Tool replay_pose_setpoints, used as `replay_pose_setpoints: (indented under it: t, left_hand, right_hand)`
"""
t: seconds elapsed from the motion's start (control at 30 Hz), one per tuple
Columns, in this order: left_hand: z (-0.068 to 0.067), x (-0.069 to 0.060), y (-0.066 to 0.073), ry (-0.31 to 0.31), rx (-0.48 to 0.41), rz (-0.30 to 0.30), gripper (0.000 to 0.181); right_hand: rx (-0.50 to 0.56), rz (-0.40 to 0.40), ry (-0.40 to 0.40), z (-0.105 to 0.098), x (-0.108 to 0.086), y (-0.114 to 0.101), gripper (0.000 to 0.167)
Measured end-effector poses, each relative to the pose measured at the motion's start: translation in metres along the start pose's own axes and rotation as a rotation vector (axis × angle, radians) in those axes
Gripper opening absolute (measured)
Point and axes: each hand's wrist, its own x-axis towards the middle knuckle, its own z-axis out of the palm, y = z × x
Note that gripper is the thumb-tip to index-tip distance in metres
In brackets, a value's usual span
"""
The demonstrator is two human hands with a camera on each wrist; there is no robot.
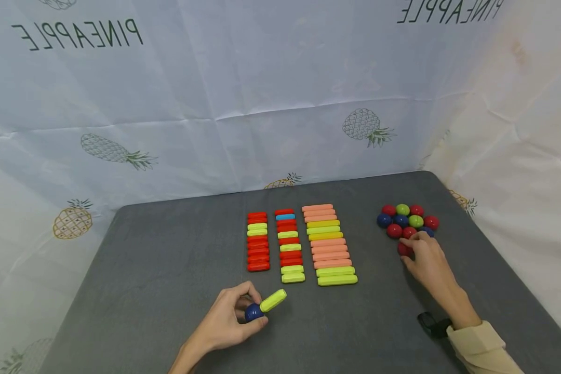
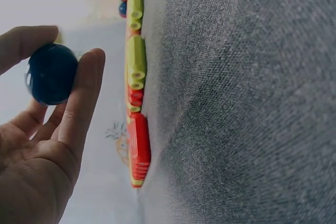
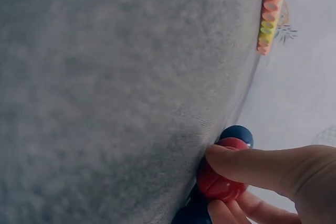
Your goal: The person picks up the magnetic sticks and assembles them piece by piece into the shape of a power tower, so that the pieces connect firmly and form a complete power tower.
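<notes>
Between thumb and fingers my left hand (image 1: 229, 318) pinches a dark blue ball (image 1: 254, 312), held near the front of the table. A yellow-green stick (image 1: 273, 300) projects from that ball, pointing up and right. In the left wrist view the blue ball (image 2: 51, 74) sits between thumb and fingertips, the stick mostly hidden behind it. At the right, my right hand (image 1: 431, 267) has thumb and fingers around a red ball (image 1: 404, 249) at the near edge of the ball group. The right wrist view shows the thumb on the red ball (image 3: 221, 180).
Three columns of sticks lie mid-table: short red and yellow-green ones (image 1: 258, 246), a mixed column with one blue (image 1: 290, 255), and longer salmon, yellow and green ones (image 1: 331, 249). Several red, blue and green balls (image 1: 401, 221) cluster at the right. Patterned cloth (image 1: 262, 78) hangs behind the table (image 1: 168, 270).
</notes>
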Motion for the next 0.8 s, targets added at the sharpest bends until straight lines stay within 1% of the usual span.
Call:
replay_pose_setpoints:
  t: [0.13, 0.27, 0.4, 0.5, 0.6, 0.67, 0.73, 0.8]
  left_hand:
    - [0.001, 0.001, 0.0, 0.021, 0.02, 0.007, 0.026]
    - [0.002, 0.001, -0.001, 0.02, 0.013, 0.009, 0.024]
    - [0.002, 0.001, -0.001, 0.001, 0.021, 0.003, 0.028]
    - [0.002, 0.001, -0.001, -0.013, 0.047, 0.009, 0.027]
    - [0.002, 0.0, -0.001, -0.001, 0.075, 0.011, 0.021]
    - [0.003, 0.0, -0.001, 0.018, 0.091, 0.009, 0.02]
    - [0.004, 0.001, -0.001, 0.038, 0.105, 0.005, 0.02]
    - [0.005, 0.002, -0.001, 0.048, 0.114, 0.0, 0.02]
  right_hand:
    - [0.018, 0.041, -0.058, -0.001, 0.0, 0.0, 0.036]
    - [0.039, 0.06, -0.074, -0.002, -0.001, 0.001, 0.036]
    - [0.055, 0.063, -0.063, -0.002, -0.003, 0.0, 0.036]
    - [0.085, 0.055, -0.013, -0.002, -0.006, -0.003, 0.036]
    - [0.13, 0.026, 0.057, -0.003, -0.009, -0.011, 0.036]
    - [0.184, 0.01, 0.082, -0.005, -0.009, -0.021, 0.037]
    - [0.256, 0.004, 0.073, -0.008, -0.008, -0.033, 0.036]
    - [0.327, 0.007, 0.033, -0.009, -0.008, -0.046, 0.036]
